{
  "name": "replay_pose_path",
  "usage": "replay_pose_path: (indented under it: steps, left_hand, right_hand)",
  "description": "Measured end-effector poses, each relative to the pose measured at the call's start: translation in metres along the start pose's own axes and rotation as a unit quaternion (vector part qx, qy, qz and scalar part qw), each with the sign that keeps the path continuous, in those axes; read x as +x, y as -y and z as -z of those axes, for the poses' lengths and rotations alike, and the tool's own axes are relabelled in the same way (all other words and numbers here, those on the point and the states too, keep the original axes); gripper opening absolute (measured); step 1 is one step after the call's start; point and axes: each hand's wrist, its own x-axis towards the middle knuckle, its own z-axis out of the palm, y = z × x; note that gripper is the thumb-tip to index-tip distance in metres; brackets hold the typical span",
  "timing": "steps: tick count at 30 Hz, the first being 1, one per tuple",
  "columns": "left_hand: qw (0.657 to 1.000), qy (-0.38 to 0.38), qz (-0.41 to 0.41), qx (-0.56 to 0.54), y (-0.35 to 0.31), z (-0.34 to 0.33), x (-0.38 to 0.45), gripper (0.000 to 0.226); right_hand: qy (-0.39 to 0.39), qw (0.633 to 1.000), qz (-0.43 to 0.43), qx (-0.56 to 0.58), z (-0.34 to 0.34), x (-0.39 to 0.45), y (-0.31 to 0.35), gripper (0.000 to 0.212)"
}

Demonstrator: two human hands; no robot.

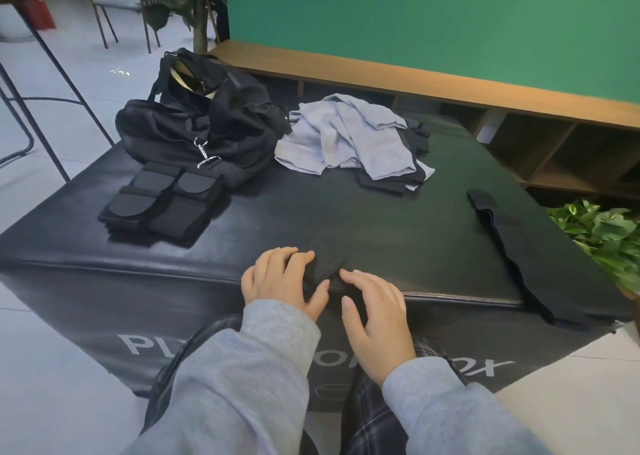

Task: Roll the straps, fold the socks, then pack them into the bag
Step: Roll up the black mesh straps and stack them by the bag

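A small black piece of fabric (327,267), a strap or a sock, lies at the near edge of the black padded box (381,219). My left hand (280,278) holds its left end between fingers and thumb. My right hand (374,312) rests on its right end with fingers spread and nearly straight. A long black strap (502,236) lies unrolled along the right side of the box. Stacked black straps (162,202) sit at the left. The black bag (201,115) stands open at the far left. A pile of light grey and black socks (349,139) lies beside it.
A wooden shelf unit (519,119) and a green wall stand behind the box. A leafy plant (602,236) is at the right edge. Chair and stool legs (41,84) stand on the tiled floor to the left.
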Motion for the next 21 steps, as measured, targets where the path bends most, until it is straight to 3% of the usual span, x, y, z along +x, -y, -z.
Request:
replay_pose_path:
  steps: [4, 8, 11, 15, 21]
  left_hand:
    - [0.999, -0.01, 0.026, 0.017, 0.013, 0.013, 0.003, 0.043]
    - [0.998, -0.014, 0.063, 0.018, 0.025, 0.025, 0.006, 0.042]
    - [0.996, -0.02, 0.086, 0.013, 0.031, 0.029, 0.007, 0.042]
    - [0.993, -0.049, 0.109, -0.006, 0.038, 0.033, 0.008, 0.041]
    - [0.991, -0.034, 0.127, 0.017, 0.055, 0.043, 0.013, 0.041]
  right_hand:
    - [0.048, 0.997, -0.017, -0.049, -0.001, 0.005, 0.008, 0.049]
    - [0.155, 0.984, -0.011, -0.084, -0.001, 0.016, 0.025, 0.051]
    - [0.225, 0.972, -0.024, -0.066, -0.005, 0.03, 0.037, 0.052]
    - [0.263, 0.963, -0.043, -0.028, -0.017, 0.047, 0.05, 0.057]
    - [0.319, 0.947, -0.028, 0.008, -0.026, 0.064, 0.061, 0.058]
